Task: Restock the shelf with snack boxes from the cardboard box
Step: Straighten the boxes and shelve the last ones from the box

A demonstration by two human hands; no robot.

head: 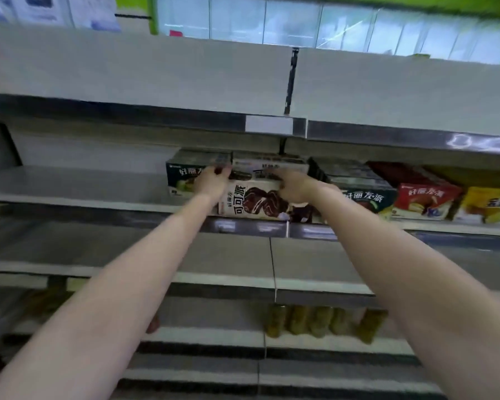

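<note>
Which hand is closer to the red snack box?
The right hand. It holds the cocoa pie box, with a dark green box between it and the red snack box. The left hand is farther left.

I see cream box (254, 202) w/ dark brown cake pics, black lettering | dk green boxes (361, 192) w/ white lettering | red box (425, 202), white text | yellow box (488, 204) | shelf (70, 183) grey | olive-green jars (318, 320)

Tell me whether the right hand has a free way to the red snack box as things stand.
Probably yes, once it lets go. The right hand now holds the cocoa pie box; the red snack box sits on the same shelf to its right, front exposed, with only the green box between them.
</note>
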